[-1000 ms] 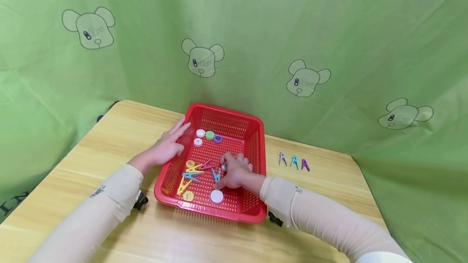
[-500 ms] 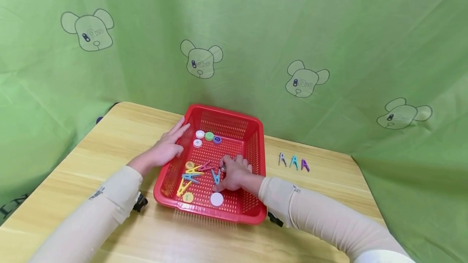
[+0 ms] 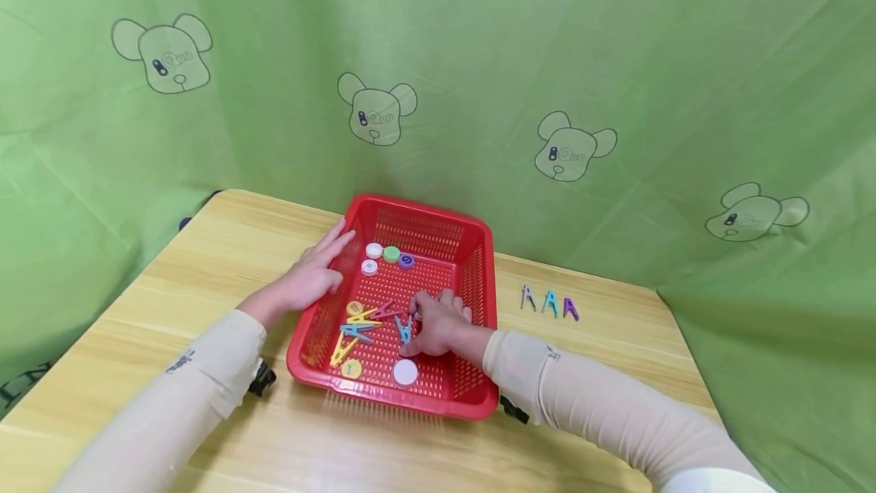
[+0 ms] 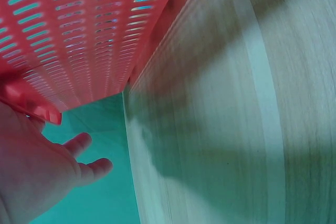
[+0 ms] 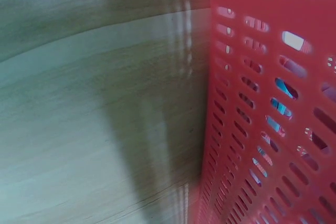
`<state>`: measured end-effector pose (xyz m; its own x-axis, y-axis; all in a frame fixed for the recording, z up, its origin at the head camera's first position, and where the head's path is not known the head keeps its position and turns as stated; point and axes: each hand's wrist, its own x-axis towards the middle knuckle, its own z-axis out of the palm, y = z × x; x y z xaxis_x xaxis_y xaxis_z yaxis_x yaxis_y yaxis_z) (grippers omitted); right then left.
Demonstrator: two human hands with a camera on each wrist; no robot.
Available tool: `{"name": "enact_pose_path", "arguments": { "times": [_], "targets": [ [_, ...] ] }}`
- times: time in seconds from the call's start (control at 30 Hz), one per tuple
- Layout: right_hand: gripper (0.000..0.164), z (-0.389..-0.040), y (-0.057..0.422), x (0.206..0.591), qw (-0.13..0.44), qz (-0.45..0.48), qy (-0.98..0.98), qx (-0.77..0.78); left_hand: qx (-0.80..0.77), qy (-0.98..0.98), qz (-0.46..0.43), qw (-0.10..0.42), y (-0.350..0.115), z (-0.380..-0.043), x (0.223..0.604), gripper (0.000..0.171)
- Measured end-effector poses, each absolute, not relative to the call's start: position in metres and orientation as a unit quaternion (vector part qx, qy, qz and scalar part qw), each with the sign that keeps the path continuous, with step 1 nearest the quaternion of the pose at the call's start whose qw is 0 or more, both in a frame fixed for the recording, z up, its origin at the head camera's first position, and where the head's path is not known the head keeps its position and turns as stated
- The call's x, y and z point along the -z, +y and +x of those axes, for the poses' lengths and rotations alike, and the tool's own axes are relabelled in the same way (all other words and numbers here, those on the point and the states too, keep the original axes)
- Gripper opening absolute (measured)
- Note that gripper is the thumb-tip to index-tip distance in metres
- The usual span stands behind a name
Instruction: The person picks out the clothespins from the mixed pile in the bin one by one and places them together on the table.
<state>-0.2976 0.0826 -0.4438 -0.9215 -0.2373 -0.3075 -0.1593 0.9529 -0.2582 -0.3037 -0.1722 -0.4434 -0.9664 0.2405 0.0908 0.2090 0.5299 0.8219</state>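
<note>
"Because the right hand [image 3: 441, 328] dips low inside the red basket [image 3: 424, 402], what could go wrong?"

"Its thumb is just beside the blue clip [image 3: 404, 333], so a careless sweep could knock that clip askew or shove the white cap [image 3: 405, 373] against the basket's near edge."

"Is it holding anything?"

"I can't tell; its fingers bend downward and hide whatever is beneath them."

"And the other one?"

"The left hand [image 3: 309, 280] lies with fingers spread at the basket's left edge. Uneven pressure there could slide the basket across the desk [image 3: 369, 455] and jostle the green cap [image 3: 391, 254] near its far left corner."

"Where does the basket sit, and how does it look?"

"Up by the desk's far edge, slightly turned: glossy red plastic, rounded corners, slotted walls. The blue clip, slim and forked, lies on its floor, closer to the near edge than the far one."
</note>
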Motion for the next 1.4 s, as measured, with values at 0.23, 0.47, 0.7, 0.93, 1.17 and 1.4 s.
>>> {"name": "enact_pose_path", "arguments": {
  "times": [0.23,0.47,0.7,0.93,1.17,1.4],
  "targets": [
    [0.057,-0.2974,0.0821,0.4442,0.169,-0.103,0.974,0.114,-0.470,0.873,0.129,0.016,-0.1726,-0.3038,0.4434,0.089],
    [0.063,-0.2984,0.0833,0.4447,0.169,-0.102,0.972,0.126,-0.472,0.872,0.129,0.015,-0.1722,-0.3035,0.4437,0.089],
    [0.064,-0.2983,0.0831,0.4428,0.171,-0.101,0.972,0.126,-0.471,0.873,0.127,0.015,-0.1713,-0.3029,0.4433,0.091],
    [0.063,-0.2989,0.0819,0.4414,0.174,-0.097,0.972,0.122,-0.473,0.872,0.126,0.014,-0.1710,-0.3027,0.4433,0.093],
    [0.065,-0.2994,0.0820,0.4420,0.170,-0.097,0.972,0.127,-0.479,0.869,0.122,0.021,-0.1713,-0.3031,0.4429,0.091],
    [0.065,-0.3002,0.0827,0.4424,0.171,-0.105,0.970,0.140,-0.478,0.869,0.125,0.021,-0.1718,-0.3035,0.4431,0.091]
  ]
}}
